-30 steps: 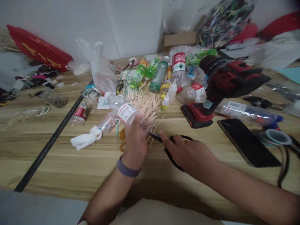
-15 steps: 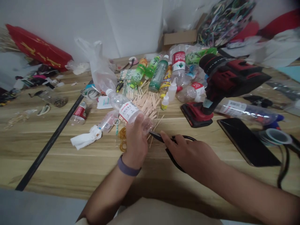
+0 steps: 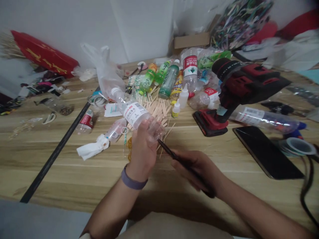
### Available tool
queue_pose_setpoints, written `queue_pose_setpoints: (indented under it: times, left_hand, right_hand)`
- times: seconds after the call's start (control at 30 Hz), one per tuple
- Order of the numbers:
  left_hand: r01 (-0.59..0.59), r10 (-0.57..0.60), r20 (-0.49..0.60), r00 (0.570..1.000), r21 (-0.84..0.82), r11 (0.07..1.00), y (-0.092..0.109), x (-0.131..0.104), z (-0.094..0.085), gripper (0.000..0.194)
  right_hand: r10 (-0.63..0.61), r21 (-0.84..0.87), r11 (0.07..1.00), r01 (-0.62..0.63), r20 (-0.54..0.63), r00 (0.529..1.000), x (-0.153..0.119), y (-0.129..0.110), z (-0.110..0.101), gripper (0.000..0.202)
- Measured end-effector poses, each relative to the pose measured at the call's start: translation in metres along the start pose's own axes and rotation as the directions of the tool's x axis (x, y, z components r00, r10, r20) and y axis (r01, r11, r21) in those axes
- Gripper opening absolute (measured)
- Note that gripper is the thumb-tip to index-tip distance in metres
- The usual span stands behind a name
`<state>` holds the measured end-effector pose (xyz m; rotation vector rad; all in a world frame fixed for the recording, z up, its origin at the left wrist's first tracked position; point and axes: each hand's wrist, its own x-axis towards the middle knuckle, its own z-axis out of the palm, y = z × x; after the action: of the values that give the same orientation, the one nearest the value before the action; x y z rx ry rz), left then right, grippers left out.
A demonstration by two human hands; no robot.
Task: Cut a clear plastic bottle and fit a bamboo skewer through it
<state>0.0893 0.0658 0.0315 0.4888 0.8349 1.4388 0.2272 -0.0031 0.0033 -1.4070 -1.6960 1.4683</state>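
Clear bottle [image 3: 137, 114] in left hand [image 3: 144, 147]; right hand [image 3: 203, 164] points scissors [image 3: 186, 167] at it.

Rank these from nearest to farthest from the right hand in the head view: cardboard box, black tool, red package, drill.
From the right hand:
1. Black tool: in its grip.
2. Drill: just beyond, on the right.
3. Cardboard box: at the back.
4. Red package: back left.
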Motion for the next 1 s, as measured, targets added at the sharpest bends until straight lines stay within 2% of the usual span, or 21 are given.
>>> queue_pose_setpoints:
  times: [0.03, 0.1, 0.13, 0.17, 0.2, 0.27, 0.3, 0.33, 0.37, 0.4, 0.43, 0.47, 0.5, 0.53, 0.57, 0.67, 0.73, 0.8, 0.9, 1.0]
  left_hand:
    - [-0.026, 0.026, 0.001, 1.000, 0.000, 1.000, -0.002, 0.000, 0.000, 0.033]
    - [-0.071, 0.071, -0.003, 0.997, 0.007, 0.997, -0.006, 0.000, 0.000, 0.030]
    - [-0.087, 0.087, -0.005, 0.996, 0.006, 0.996, -0.009, 0.000, 0.000, 0.029]
    - [-0.100, 0.100, -0.006, 0.995, 0.000, 0.995, -0.010, 0.000, 0.000, 0.028]
    - [-0.107, 0.107, 0.000, 0.994, -0.006, 0.994, -0.011, 0.001, -0.001, 0.028]
    - [-0.103, 0.103, 0.003, 0.995, -0.022, 0.994, -0.012, 0.001, -0.002, 0.028]
    - [-0.089, 0.089, -0.005, 0.996, -0.029, 0.996, -0.011, 0.001, -0.003, 0.027]
    - [-0.068, 0.067, -0.014, 0.998, -0.032, 0.997, -0.009, 0.001, -0.004, 0.026]
    - [-0.038, 0.038, -0.022, 0.999, -0.034, 0.999, -0.007, 0.001, -0.004, 0.026]
    - [-0.009, 0.007, -0.032, 0.999, -0.035, 0.999, -0.005, 0.001, -0.004, 0.028]
    - [0.018, -0.019, -0.038, 0.999, -0.032, 0.999, -0.004, 0.001, -0.004, 0.030]
    - [0.038, -0.039, -0.039, 0.998, -0.025, 0.999, -0.002, 0.001, -0.004, 0.031]
    - [0.050, -0.051, -0.036, 0.998, -0.015, 0.999, -0.001, 0.000, -0.004, 0.032]
    - [0.051, -0.052, -0.032, 0.998, -0.005, 0.999, 0.000, 0.000, -0.003, 0.033]
    - [0.044, -0.044, -0.021, 0.999, 0.003, 0.999, 0.001, 0.000, -0.003, 0.033]
    - [0.019, -0.020, 0.043, 0.999, 0.010, 1.000, 0.002, 0.000, -0.003, 0.032]
    - [0.015, -0.015, 0.074, 0.997, 0.006, 1.000, 0.003, 0.000, -0.003, 0.032]
    - [0.023, -0.023, 0.101, 0.995, 0.004, 1.000, 0.005, 0.001, -0.002, 0.033]
    - [0.017, -0.013, 0.179, 0.984, -0.025, 1.000, 0.007, 0.001, 0.002, 0.030]
    - [0.054, -0.030, 0.236, 0.971, -0.095, 0.994, 0.009, 0.001, 0.010, 0.029]
  right_hand:
    - [-0.033, -0.251, 0.968, 0.008, -0.093, 0.995, -0.002, -0.003, -0.004, 0.051]
    - [-0.098, -0.637, 0.769, -0.043, -0.183, 0.978, -0.005, -0.010, -0.013, 0.051]
    - [-0.117, -0.747, 0.662, -0.068, -0.192, 0.974, -0.005, -0.012, -0.017, 0.054]
    - [-0.127, -0.796, 0.600, -0.079, -0.192, 0.973, -0.005, -0.013, -0.019, 0.055]
    - [-0.118, -0.783, 0.619, -0.064, -0.173, 0.978, -0.004, -0.013, -0.022, 0.053]
    - [-0.074, -0.577, 0.816, -0.006, -0.115, 0.991, -0.001, -0.010, -0.023, 0.040]
    - [-0.031, -0.374, 0.927, 0.007, -0.059, 0.998, 0.001, -0.007, -0.022, 0.037]
    - [0.013, -0.118, 0.993, -0.010, 0.025, 1.000, 0.003, -0.003, -0.020, 0.041]
    - [0.045, 0.154, 0.986, -0.066, 0.137, 0.990, 0.005, 0.001, -0.016, 0.047]
    - [0.042, 0.413, 0.899, -0.148, 0.253, 0.966, 0.006, 0.005, -0.012, 0.053]
    - [0.006, 0.629, 0.740, -0.238, 0.348, 0.937, 0.007, 0.009, -0.007, 0.057]
    - [-0.050, 0.762, 0.570, -0.307, 0.405, 0.913, 0.008, 0.012, -0.003, 0.061]
    - [-0.095, 0.823, 0.456, -0.338, 0.423, 0.901, 0.007, 0.013, 0.001, 0.062]
    - [-0.117, 0.852, 0.394, -0.344, 0.418, 0.901, 0.006, 0.013, 0.004, 0.063]
    - [-0.116, 0.865, 0.374, -0.335, 0.402, 0.908, 0.005, 0.012, 0.005, 0.064]
    - [-0.018, 0.842, 0.434, -0.320, 0.363, 0.932, -0.002, 0.000, 0.001, 0.065]
    - [0.020, 0.835, 0.430, -0.342, 0.371, 0.929, -0.006, -0.007, -0.001, 0.061]
    - [-0.025, 0.872, 0.340, -0.352, 0.383, 0.923, -0.008, -0.010, 0.003, 0.054]
    - [-0.186, 0.934, 0.164, -0.318, 0.346, 0.920, -0.010, -0.004, 0.021, 0.046]
    - [-0.227, 0.962, 0.094, -0.258, 0.273, 0.935, -0.012, 0.005, 0.038, 0.045]
